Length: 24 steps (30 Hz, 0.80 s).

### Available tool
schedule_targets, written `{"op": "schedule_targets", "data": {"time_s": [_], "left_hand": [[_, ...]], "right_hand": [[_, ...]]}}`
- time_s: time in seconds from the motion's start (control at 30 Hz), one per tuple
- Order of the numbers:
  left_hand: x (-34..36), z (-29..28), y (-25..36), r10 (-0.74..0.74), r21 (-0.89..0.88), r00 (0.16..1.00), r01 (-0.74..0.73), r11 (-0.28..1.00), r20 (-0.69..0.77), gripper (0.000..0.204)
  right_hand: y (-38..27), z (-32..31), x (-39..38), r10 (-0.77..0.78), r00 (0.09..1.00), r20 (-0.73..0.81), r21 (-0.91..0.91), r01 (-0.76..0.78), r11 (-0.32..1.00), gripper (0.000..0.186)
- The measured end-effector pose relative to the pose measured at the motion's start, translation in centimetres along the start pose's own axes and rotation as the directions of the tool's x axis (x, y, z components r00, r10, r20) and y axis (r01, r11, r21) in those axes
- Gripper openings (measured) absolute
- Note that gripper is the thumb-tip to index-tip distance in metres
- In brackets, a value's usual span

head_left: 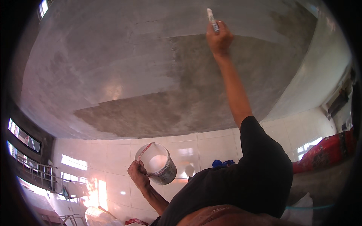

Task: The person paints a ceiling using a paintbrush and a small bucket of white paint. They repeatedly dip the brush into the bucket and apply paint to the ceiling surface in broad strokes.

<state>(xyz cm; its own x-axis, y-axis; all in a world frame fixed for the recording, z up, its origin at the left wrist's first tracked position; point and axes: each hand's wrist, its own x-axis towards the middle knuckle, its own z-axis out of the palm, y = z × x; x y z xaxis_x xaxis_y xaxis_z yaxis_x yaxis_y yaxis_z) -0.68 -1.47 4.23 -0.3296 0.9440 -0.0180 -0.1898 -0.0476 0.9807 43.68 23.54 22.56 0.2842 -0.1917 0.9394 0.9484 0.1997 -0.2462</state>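
My right hand (220,40) is raised on an outstretched arm, its fingers closed around a paintbrush (210,16). The brush's pale, white-smeared end points up at the grey plastered wall (124,71); whether it touches cannot be made out. Part of that wall has a lighter, smoother coat, while darker patches show in the middle, lower down and at the upper right. Lower and to the left, my left hand (138,174) grips a paint bucket (166,175) by its red-and-white handle. Inside the bucket is whitish liquid (157,162).
Glossy white tiles (218,147) run below the grey plaster. A red sack-like bundle (324,152) lies at the right, and a blue item (222,163) shows beside my body. Metal railings (45,175) stand at the left near windows (24,136). A pale sack (100,217) is at the lower left.
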Motion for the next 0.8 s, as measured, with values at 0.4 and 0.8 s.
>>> {"op": "schedule_targets", "data": {"time_s": [0.4,0.8], "left_hand": [[-0.1,-0.6,-0.4,-0.035,0.036,0.999,0.036,0.999,-0.038,0.026],[-0.2,-1.9,-0.6,0.066,0.244,0.992,-0.039,0.969,-0.105,0.028]], "right_hand": [[-20.7,19.2,-9.3,-0.057,0.936,0.347,0.328,-0.065,0.942,0.010],[-2.8,9.6,-4.4,0.332,0.922,0.201,0.315,-0.382,0.869,0.022]]}}
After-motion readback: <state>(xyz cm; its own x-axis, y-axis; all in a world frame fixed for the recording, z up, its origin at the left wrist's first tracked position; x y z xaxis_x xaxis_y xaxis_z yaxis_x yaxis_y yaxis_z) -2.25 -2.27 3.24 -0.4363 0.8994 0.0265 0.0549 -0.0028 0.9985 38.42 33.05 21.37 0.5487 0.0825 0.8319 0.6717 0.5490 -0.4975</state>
